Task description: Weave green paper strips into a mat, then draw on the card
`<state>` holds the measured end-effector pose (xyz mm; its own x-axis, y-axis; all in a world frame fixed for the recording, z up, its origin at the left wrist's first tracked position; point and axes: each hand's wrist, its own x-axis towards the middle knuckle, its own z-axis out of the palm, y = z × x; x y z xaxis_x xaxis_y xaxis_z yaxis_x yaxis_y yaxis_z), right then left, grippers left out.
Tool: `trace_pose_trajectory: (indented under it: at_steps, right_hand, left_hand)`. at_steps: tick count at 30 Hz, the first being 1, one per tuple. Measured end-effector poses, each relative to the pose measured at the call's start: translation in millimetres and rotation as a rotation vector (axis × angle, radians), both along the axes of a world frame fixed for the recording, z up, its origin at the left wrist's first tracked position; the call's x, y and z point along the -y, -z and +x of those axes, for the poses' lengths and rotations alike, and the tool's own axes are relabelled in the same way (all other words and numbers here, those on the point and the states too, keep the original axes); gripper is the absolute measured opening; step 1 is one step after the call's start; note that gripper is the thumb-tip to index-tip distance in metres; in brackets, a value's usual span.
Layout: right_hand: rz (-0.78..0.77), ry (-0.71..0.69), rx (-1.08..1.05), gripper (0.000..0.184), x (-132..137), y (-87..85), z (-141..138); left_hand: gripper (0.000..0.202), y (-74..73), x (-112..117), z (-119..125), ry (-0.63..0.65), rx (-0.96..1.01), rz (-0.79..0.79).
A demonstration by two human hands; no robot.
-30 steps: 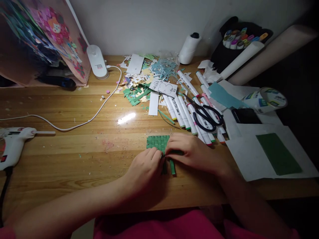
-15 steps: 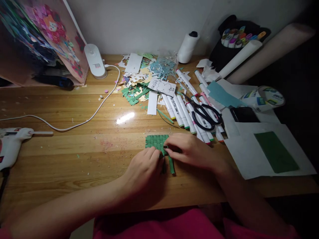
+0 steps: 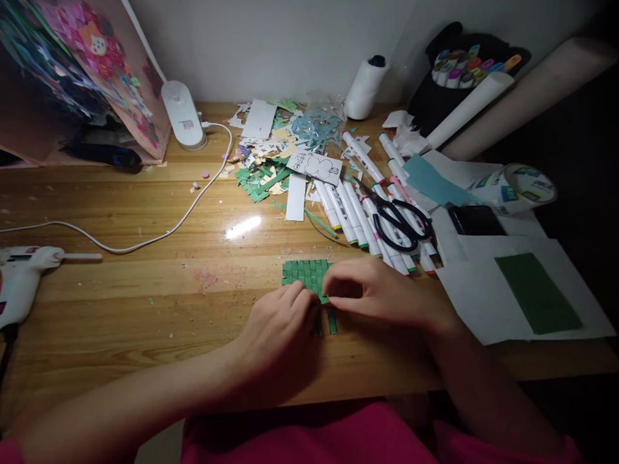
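A small mat woven from green paper strips (image 3: 304, 273) lies on the wooden desk (image 3: 145, 303) near its front edge. My left hand (image 3: 283, 328) rests on the mat's near edge, fingertips curled and pressed onto the loose strip ends. From the right, my right hand (image 3: 382, 293) pinches a strip at the mat's right side between thumb and forefinger. One loose strip end (image 3: 332, 321) sticks out toward me between the hands.
Black scissors (image 3: 399, 222) lie on a row of white markers (image 3: 353, 216). Paper scraps (image 3: 275, 151) litter the back. A glue gun (image 3: 22, 277) sits far left, with a lamp base (image 3: 182, 117) and its cable behind. White sheets with a green rectangle (image 3: 538, 293) and a tape roll (image 3: 515, 188) lie right.
My right hand has lifted slightly and its fingers have curled into a pinch at the mat's right edge. The left hand has barely moved.
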<state>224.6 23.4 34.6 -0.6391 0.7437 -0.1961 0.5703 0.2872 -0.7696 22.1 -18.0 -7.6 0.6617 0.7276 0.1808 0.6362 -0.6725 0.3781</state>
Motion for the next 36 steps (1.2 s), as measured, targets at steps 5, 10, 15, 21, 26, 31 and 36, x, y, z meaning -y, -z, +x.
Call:
trace_pose_trajectory:
  at_steps: [5, 10, 15, 21, 26, 31, 36]
  right_hand:
    - [0.019, -0.085, 0.090, 0.008, 0, -0.4, -2]
    - [0.010, -0.148, 0.100, 0.012, 1, -0.1, 1]
    - [-0.011, -0.144, 0.116, 0.009, 0, -2.3, 4]
    - [0.034, -0.103, 0.094, 0.010, 0, 1.7, 1]
    - [0.074, -0.090, 0.104, 0.012, 1, 9.6, -1]
    - [0.072, -0.101, 0.104, 0.014, 0, 12.7, -1]
    - [0.071, -0.137, 0.048, 0.014, -1, 12.2, -3]
  left_hand:
    - [0.020, 2.5, 0, -1, -0.021, -0.003, -0.001]
    - [0.028, -0.4, 5, -4, 0.045, -0.058, 0.153]
    - [0.036, -6.4, 16, -9, 0.158, -0.095, 0.283]
    - [0.040, -0.7, 34, -7, 0.168, -0.130, 0.359]
    - [0.040, 4.9, 41, -5, 0.190, -0.145, 0.432]
    - [0.040, 4.5, 41, -3, 0.185, -0.154, 0.436]
    - [0.038, 5.0, 44, -5, 0.213, -0.193, 0.456]
